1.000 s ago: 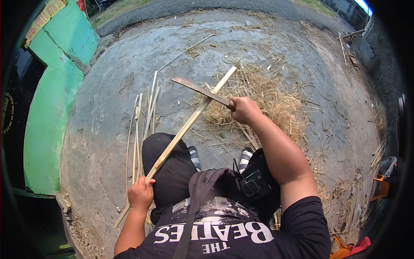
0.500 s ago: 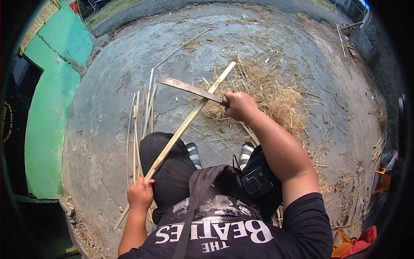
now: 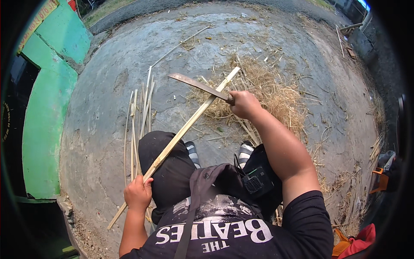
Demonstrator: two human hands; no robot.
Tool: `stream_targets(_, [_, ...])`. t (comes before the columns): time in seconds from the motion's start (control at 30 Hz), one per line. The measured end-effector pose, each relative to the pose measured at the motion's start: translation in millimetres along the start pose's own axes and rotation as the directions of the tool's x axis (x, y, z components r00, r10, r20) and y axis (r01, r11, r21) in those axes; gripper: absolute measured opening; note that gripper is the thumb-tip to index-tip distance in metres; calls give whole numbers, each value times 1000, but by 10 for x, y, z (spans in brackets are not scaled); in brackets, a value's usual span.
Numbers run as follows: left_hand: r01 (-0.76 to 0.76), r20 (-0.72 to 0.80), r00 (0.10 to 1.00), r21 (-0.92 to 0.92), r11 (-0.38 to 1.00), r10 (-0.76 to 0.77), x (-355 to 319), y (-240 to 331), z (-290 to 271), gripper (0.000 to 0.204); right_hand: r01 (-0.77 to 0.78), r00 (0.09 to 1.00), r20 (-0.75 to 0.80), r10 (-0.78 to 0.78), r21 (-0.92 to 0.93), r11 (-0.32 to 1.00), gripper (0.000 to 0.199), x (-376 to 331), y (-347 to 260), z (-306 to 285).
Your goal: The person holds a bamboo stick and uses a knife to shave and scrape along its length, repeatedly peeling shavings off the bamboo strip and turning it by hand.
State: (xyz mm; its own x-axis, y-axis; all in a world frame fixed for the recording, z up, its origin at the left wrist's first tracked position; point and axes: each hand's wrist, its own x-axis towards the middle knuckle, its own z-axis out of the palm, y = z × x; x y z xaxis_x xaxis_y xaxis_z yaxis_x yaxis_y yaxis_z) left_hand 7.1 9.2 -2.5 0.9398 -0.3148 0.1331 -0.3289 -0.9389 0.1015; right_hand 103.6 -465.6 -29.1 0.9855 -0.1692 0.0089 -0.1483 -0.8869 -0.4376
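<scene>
A long, pale bamboo strip [image 3: 185, 128] slants across my left knee, its far end up and to the right. Near its lower part my left hand [image 3: 138, 193] is wrapped round it, thumb on top. My right hand [image 3: 245, 104] grips the handle of a machete [image 3: 198, 86]. The blade's rusty, broad end points left, and the blade crosses the strip near the far end, close to the handle. Whether the edge bites into the wood cannot be made out. Beyond my left knee several thin bamboo strips [image 3: 134, 125] lie side by side on the ground.
A heap of curly shavings [image 3: 276, 97] covers the ground ahead to the right. One long thin stick [image 3: 181, 43] lies farther off. A green wall [image 3: 45, 129] stands at the left. On my lap rests a black device [image 3: 257, 181]. An orange object [image 3: 379, 180] is at the right edge.
The machete and my right hand have shifted slightly right and nearer to me. The strip's far end has moved a little right and nearer too; my left hand still holds it.
</scene>
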Motion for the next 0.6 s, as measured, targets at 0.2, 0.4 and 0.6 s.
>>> stream_targets(0.2, [-44, -101, 994, -118, 992, 32, -7, -120, 226, 46, 182, 983, -31, -182, -5, 983, 14, 22, -65, -156])
stream_targets(0.4, [-69, -92, 994, -142, 987, 57, 55, -106, 220, 47, -129, 953, -259, 155, 114, 985, 14, 126, 344, -217])
stream_targets(0.6, [-64, -77, 996, -163, 985, 52, 42, -102, 228, 51, 469, 877, -10, -481, -203, 860, 11, -41, -180, -249])
